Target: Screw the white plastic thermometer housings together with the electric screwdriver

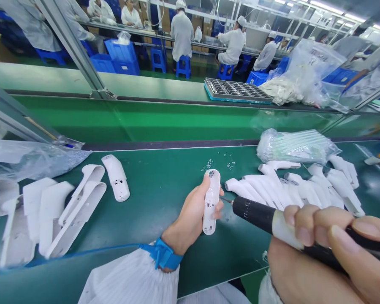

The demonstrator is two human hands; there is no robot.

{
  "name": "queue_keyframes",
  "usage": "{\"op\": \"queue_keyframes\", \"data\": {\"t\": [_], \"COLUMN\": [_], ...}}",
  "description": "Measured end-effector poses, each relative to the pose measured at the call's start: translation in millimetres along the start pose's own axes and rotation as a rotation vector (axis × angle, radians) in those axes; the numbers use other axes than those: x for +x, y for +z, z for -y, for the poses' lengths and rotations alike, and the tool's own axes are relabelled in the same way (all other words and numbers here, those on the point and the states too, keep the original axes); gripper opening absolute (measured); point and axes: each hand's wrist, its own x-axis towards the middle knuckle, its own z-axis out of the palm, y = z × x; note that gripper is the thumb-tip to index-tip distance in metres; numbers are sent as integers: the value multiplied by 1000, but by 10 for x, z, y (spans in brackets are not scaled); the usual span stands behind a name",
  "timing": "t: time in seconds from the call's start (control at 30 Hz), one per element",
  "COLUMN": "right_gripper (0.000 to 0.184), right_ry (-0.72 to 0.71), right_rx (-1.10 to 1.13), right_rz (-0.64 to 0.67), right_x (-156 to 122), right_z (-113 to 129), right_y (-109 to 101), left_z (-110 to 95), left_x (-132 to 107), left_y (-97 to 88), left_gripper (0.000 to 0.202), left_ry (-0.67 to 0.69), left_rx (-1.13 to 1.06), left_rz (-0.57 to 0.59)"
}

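Note:
My left hand, with a blue strap at the wrist, grips a white plastic housing upright over the green table, its inner side facing me. My right hand is wrapped round a black and white electric screwdriver. The driver's thin bit points left and ends close beside the housing's right edge; whether it touches cannot be made out. Just beyond the housing lie tiny pale screws or slivers. A single white housing rests to the left of my left hand.
White shells lie at the left near a plastic bag. Many white handle-shaped parts are piled at the right, below a bagged bundle. A black tray sits beyond the green divider. People in white work behind.

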Motion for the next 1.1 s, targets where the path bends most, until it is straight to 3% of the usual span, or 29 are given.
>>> {"op": "queue_keyframes", "data": {"t": [0.1,0.2,0.4,0.63,0.9,1.1], "right_gripper": [25,25,27,30,29,18], "right_ry": [-134,-166,35,52,-12,-81], "right_rx": [-13,-10,-56,-117,-155,-164], "right_rz": [15,25,-31,-73,55,117], "right_x": [-113,-173,-261,-313,-314,-303], "right_z": [-9,8,128,153,157,211], "right_y": [275,396,465,500,468,538], "left_z": [19,16,8,33,92,121], "left_x": [-13,-32,-40,-38,-13,-13], "left_y": [13,45,60,64,47,64], "left_gripper": [57,58,54,58,66,63], "left_ry": [-32,-43,-54,-40,-25,16], "left_rx": [-6,-20,-42,-51,-12,-47], "left_rz": [-18,-63,-83,-88,-112,-94]}}
